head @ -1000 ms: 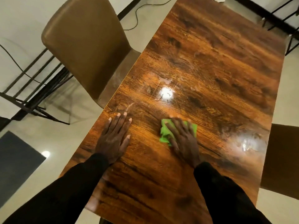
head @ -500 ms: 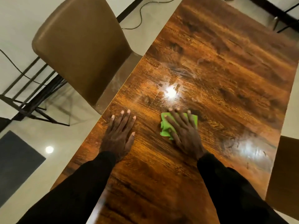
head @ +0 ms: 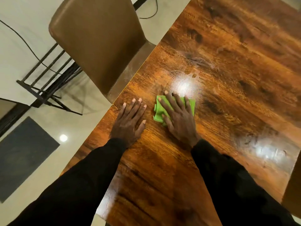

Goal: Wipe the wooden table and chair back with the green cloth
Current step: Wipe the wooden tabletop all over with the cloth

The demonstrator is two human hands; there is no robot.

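Note:
A glossy dark-grained wooden table (head: 228, 79) fills the right of the view. On it lies a folded green cloth (head: 158, 110), pressed flat under my right hand (head: 179, 118) with its fingers spread over it. My left hand (head: 130, 121) rests palm down on the bare wood just left of the cloth, near the table's left edge, holding nothing. A brown padded chair back (head: 97, 39) stands against that left edge, beyond my left hand.
A second brown chair (head: 293, 185) shows at the right edge. Black metal frames (head: 47, 82) and a cable (head: 24, 41) lie on the pale floor at left. A dark mat (head: 22, 157) sits at lower left. Damp streaks shine around the light glare (head: 184, 85).
My right hand has slid the cloth a little away from me, toward the glare spot. The view has shifted forward and left, and my left hand stays flat on the wood.

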